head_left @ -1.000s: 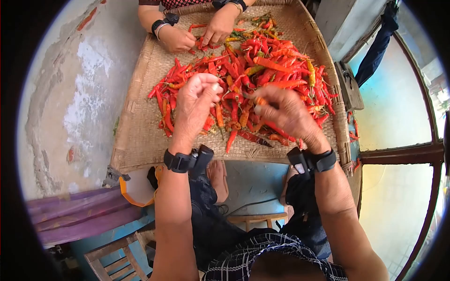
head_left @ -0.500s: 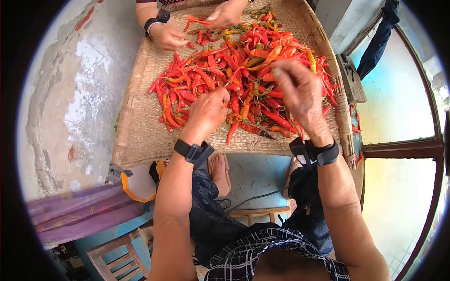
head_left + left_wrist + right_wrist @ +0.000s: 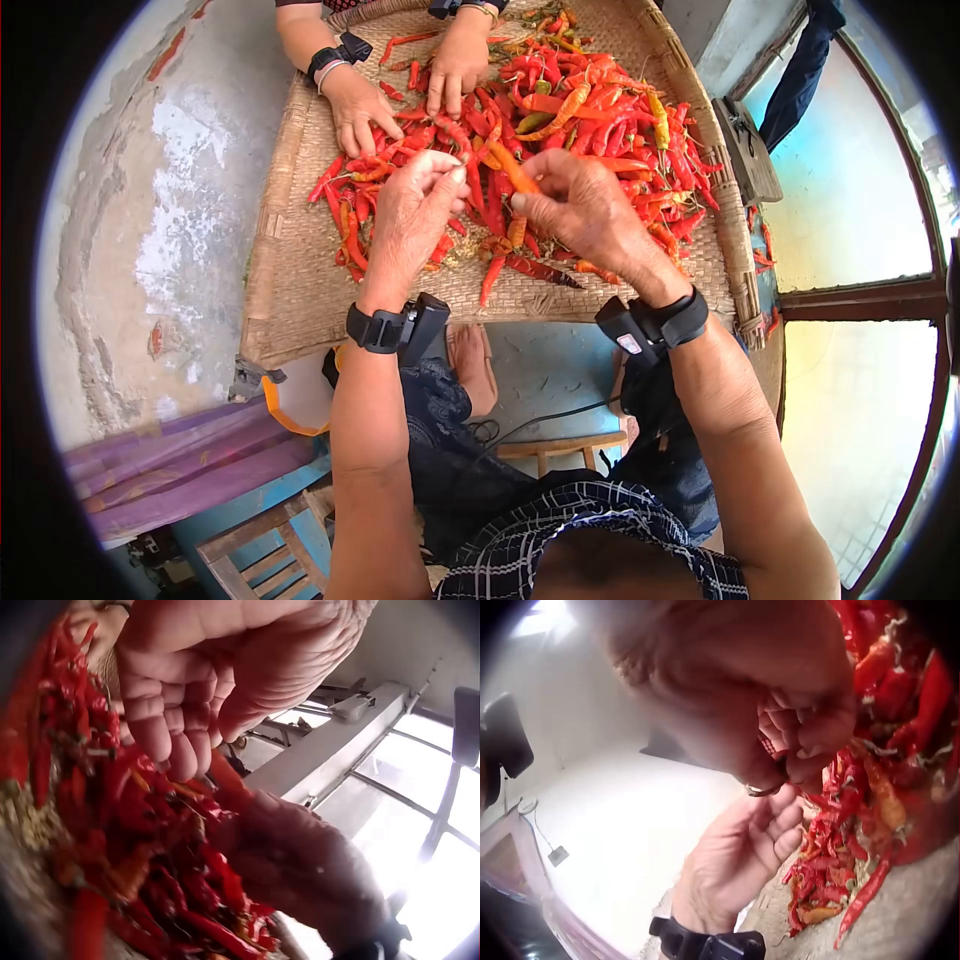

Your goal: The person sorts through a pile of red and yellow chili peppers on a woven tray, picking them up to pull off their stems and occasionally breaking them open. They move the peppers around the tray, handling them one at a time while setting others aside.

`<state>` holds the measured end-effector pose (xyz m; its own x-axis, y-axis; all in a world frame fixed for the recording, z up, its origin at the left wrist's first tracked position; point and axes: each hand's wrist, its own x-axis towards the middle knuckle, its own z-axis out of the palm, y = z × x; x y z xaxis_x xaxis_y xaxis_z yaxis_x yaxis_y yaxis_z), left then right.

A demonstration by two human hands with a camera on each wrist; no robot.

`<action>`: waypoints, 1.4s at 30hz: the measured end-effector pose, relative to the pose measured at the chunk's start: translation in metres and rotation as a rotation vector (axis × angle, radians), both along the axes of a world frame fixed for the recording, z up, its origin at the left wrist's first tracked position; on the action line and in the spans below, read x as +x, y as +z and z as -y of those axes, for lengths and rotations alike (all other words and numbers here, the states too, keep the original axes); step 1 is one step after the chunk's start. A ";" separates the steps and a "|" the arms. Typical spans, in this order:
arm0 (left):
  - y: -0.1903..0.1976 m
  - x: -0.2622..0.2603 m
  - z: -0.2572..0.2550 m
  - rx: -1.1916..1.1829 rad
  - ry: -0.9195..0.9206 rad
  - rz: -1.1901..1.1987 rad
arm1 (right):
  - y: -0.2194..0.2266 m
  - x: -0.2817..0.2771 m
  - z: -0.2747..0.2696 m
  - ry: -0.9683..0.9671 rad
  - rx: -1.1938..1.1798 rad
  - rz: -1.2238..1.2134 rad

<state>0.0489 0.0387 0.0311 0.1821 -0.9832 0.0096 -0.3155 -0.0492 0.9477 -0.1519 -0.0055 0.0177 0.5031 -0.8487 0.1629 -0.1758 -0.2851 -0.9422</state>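
In the head view my right hand (image 3: 590, 215) grips an orange-red chili pepper (image 3: 512, 168) between thumb and fingers, its far end slanting up to the left. My left hand (image 3: 408, 215) faces it, fingers curled, thumb and forefinger pinching what looks like a small stem. The left wrist view has the pepper (image 3: 229, 778) just under the left fingertips, with the right hand (image 3: 300, 862) below. A big heap of red chili peppers (image 3: 610, 120), some orange or yellow-green, lies under both hands on a woven tray (image 3: 320, 310).
Across the tray another person's two hands (image 3: 455, 65) reach to the heap's far left side, fingers on peppers. A peeling wall (image 3: 190, 220) stands on the left, a framed window (image 3: 860, 400) on the right. A wooden stool (image 3: 565, 445) is below the tray.
My right hand has come down and left from over the heap, now with an orange-red pepper beside the left hand. The other person's hands have moved onto the heap's left side.
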 end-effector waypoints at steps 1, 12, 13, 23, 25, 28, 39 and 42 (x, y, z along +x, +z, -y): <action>-0.003 0.002 0.001 0.000 -0.001 0.000 | 0.004 -0.002 0.004 -0.013 -0.010 0.049; -0.027 -0.006 0.011 -0.067 -0.084 0.980 | 0.018 -0.019 0.008 -0.284 -0.350 0.130; -0.030 -0.003 0.014 -0.050 -0.122 0.979 | 0.020 -0.016 0.003 -0.242 -0.361 0.081; -0.013 -0.009 0.010 -0.230 -0.023 0.290 | 0.013 -0.006 -0.012 -0.037 -0.236 0.036; -0.003 -0.019 0.000 -0.238 -0.159 -0.013 | 0.012 -0.002 -0.010 -0.054 -0.205 0.015; 0.004 -0.023 -0.008 -0.134 -0.267 0.060 | 0.003 0.002 -0.006 -0.046 0.004 0.119; -0.013 -0.014 0.001 0.112 -0.135 0.443 | 0.029 -0.009 0.014 -0.427 -0.092 0.443; -0.028 -0.018 0.005 -0.056 -0.207 0.586 | 0.016 -0.011 0.016 -0.388 -0.225 0.338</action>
